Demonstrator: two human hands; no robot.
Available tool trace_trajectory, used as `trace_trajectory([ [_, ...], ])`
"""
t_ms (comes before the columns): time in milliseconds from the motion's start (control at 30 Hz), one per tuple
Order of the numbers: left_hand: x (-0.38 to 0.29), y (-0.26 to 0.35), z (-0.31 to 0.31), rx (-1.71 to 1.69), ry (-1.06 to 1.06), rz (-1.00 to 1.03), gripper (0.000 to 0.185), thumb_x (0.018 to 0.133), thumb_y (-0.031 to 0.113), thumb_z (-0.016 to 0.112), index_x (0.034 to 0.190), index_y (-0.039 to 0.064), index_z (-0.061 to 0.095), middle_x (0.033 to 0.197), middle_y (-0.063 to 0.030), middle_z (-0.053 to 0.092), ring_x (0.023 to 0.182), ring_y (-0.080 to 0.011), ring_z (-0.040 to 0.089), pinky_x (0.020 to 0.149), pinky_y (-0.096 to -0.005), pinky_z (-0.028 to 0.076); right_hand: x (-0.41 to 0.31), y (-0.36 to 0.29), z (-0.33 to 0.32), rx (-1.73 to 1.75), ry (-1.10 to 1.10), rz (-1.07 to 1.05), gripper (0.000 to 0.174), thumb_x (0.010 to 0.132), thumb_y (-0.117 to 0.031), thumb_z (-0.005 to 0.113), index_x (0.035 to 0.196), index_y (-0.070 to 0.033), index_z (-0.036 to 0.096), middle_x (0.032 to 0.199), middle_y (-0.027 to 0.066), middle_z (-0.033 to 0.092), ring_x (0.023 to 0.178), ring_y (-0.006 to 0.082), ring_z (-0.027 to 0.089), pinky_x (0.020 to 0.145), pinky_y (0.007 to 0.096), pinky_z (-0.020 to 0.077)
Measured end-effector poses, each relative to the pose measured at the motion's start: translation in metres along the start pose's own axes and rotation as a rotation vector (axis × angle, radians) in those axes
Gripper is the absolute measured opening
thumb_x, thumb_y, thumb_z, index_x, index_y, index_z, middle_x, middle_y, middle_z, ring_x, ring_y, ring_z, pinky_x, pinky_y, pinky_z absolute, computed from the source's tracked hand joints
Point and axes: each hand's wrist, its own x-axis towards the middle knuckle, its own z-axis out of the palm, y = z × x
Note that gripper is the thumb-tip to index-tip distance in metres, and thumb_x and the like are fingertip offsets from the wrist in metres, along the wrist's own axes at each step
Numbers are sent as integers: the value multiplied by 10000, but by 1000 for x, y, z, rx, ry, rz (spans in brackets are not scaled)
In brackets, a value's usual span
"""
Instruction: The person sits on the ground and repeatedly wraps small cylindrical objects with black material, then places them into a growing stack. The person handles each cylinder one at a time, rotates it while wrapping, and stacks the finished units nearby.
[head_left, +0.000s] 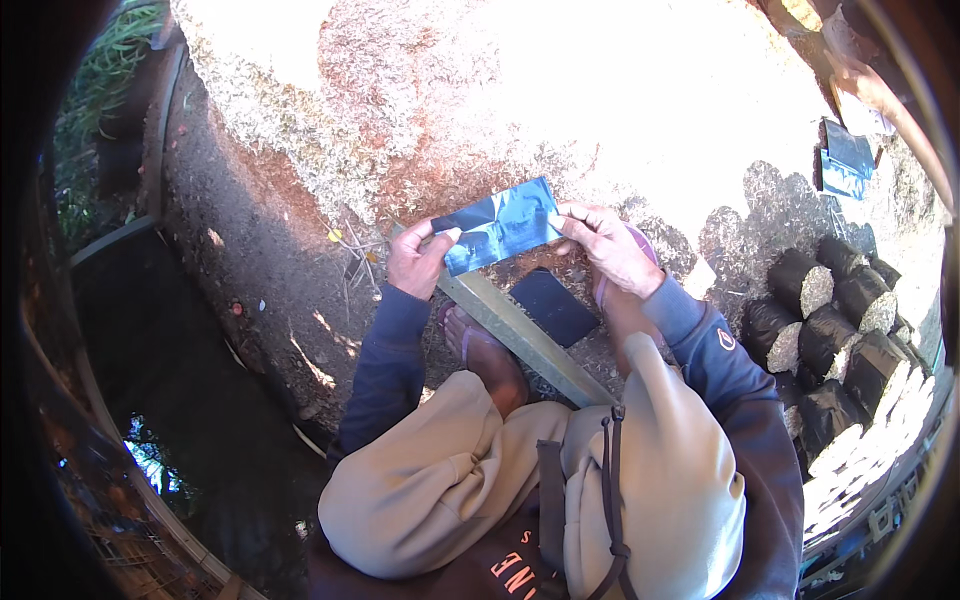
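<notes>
Between my two hands a flat black plastic bag (499, 229) is stretched out, its glossy face shining blue in the light. My left hand (418, 259) pinches its left end between thumb and fingers. At the opposite end, my right hand (611, 244) grips the edge with the thumb on top. Beneath, a second piece of black plastic (555, 307) lies flat on the ground between my feet. A wooden beam (525, 337) runs diagonally under the held bag and passes between my legs.
Several black plastic bags filled with pale shavings (832, 322) are stacked at the right. A person's forearm and hand (874, 90) reach in at upper right, near more flat black bags (847, 157). Loose shavings (405, 97) cover the ground ahead. Dark sheeting (195, 360) lies left.
</notes>
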Motion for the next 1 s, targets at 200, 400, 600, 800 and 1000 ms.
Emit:
trace_trajectory([
  [200, 1, 15, 35, 523, 237, 326, 460, 929, 91, 706, 1367, 32, 580, 1102, -92, 668, 990, -167, 661, 860, -315, 559, 6, 4, 9, -187, 159, -214, 115, 1020, -100, 637, 1043, -24, 721, 832, -16, 662, 785, 63, 580, 744, 251, 495],
  [400, -7, 32, 74, 384, 10, 171, 567, 887, 221, 803, 1374, 48, 571, 1115, -139, 667, 963, -202, 687, 794, -317, 589, 1, 2, 23, -311, 139, -239, 106, 968, -111, 716, 902, -42, 672, 784, -26, 621, 734, 53, 531, 666, 250, 462],
  [600, -6, 19, 82, 256, -7, 183, 477, 930, 139, 751, 1360, 30, 574, 1056, -114, 674, 904, -152, 684, 750, -283, 580, -3, 2, 30, -318, 108, -177, 213, 959, -130, 731, 808, -66, 594, 722, -41, 575, 699, 31, 508, 619, 251, 465],
  [800, -4, 9, 69, 63, 11, 114, 377, 936, 87, 733, 1284, 0, 620, 899, -38, 685, 795, -103, 664, 699, -251, 556, -4, 6, 37, -138, 174, -182, 151, 986, -92, 685, 861, -64, 605, 767, -35, 602, 699, 38, 525, 606, 242, 459],
  [1000, -8, 9, 66, 287, 51, 120, 324, 911, 105, 755, 1213, 17, 675, 812, -26, 682, 726, -87, 648, 669, -254, 541, -3, 2, 32, 50, 582, -262, 109, 1011, -48, 608, 902, -45, 599, 871, 0, 626, 723, 74, 573, 661, 242, 487],
])
